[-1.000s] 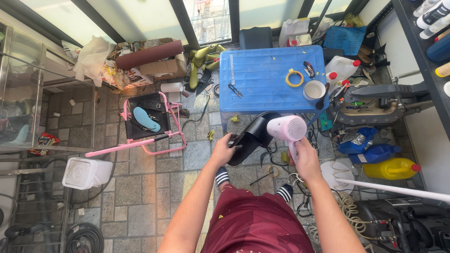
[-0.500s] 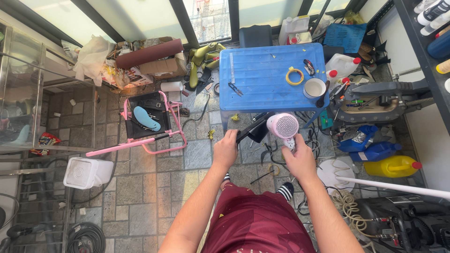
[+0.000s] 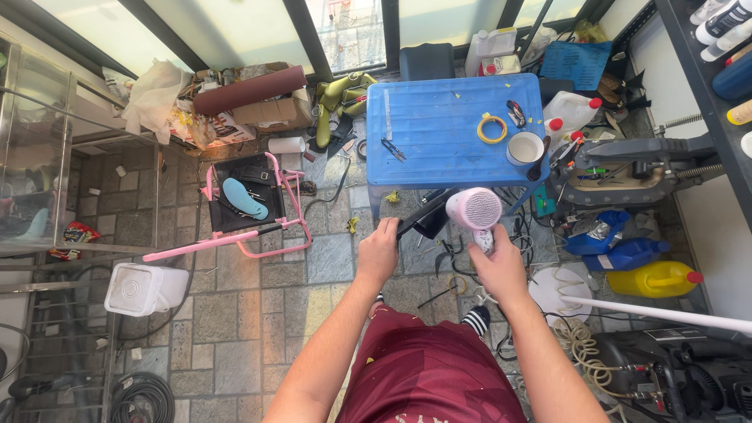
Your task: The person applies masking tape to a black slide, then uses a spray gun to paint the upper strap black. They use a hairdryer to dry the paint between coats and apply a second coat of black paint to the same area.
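Note:
My right hand (image 3: 499,270) grips the handle of a pink hair dryer (image 3: 474,210), its round grille facing up at me. My left hand (image 3: 378,252) holds a flat black piece (image 3: 423,218), which reaches up to the right under the dryer's head. Both hands are out in front of my lap, just below the front edge of a blue plastic table (image 3: 439,125). What the black piece is exactly I cannot tell.
On the blue table lie a yellow tape ring (image 3: 492,128), a white cup (image 3: 524,147) and small scissors (image 3: 394,150). A pink folding frame (image 3: 239,205) with a light-blue insole stands left. A white bucket (image 3: 145,288) sits lower left; jugs and tangled cords crowd the right.
The dryer has shifted slightly left and turned its grille up toward me. My left hand slid a little lower along the black piece.

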